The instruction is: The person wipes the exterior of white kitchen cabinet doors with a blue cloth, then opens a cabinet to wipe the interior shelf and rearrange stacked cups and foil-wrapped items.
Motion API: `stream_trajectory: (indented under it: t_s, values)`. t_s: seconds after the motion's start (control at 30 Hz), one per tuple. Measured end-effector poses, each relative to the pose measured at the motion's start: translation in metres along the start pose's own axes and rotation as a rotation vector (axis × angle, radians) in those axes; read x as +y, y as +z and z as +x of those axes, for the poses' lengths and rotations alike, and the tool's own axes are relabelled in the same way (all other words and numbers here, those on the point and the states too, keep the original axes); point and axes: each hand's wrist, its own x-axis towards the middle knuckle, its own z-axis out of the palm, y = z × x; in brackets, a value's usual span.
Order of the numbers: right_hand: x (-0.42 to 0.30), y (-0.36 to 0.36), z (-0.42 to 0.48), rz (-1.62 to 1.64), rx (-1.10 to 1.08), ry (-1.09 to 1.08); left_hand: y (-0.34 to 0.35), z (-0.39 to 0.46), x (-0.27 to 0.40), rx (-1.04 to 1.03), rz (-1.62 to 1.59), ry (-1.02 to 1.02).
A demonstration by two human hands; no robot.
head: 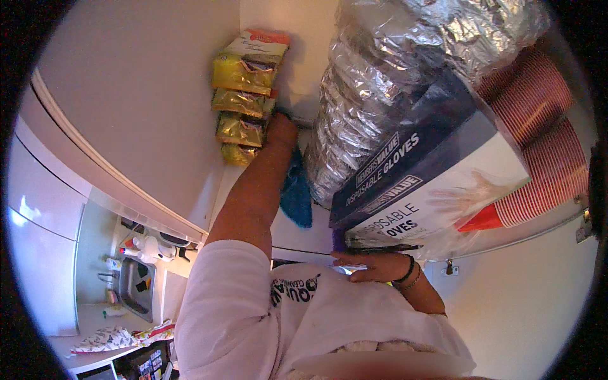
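Observation:
My left hand (283,127) reaches deep into a cupboard, at the back of a white shelf (319,233). A blue cloth (298,197) trails from that hand along the right of my forearm; the fingers themselves are mostly hidden. Close on its left stands a column of yellow-gold snack packets (241,126). My right hand (375,267), with dark bands at its wrist, is at the shelf's front edge, below a box of disposable gloves (403,190). Its fingers are extended and hold nothing visible.
Crumpled foil-like silver material (351,114) rises behind the glove box. Stacked red cups (541,161) lie at the right, partly in clear plastic. A cupboard door (527,304) with hinges stands at lower right. Far lower left are a metal sink (137,287) and a patterned cloth (111,338).

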Motion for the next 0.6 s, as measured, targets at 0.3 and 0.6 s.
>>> stream_trajectory:
  t_s: [0.3, 0.6]
  values:
    - [-0.015, -0.009, 0.001, 0.068, -0.005, -0.046, 0.005, 0.022, 0.001, -0.135, -0.497, -0.476]
    - [-0.017, -0.009, 0.006, 0.267, -0.062, 0.035, -0.011, -0.005, 0.006, 0.054, -0.365, 0.139]
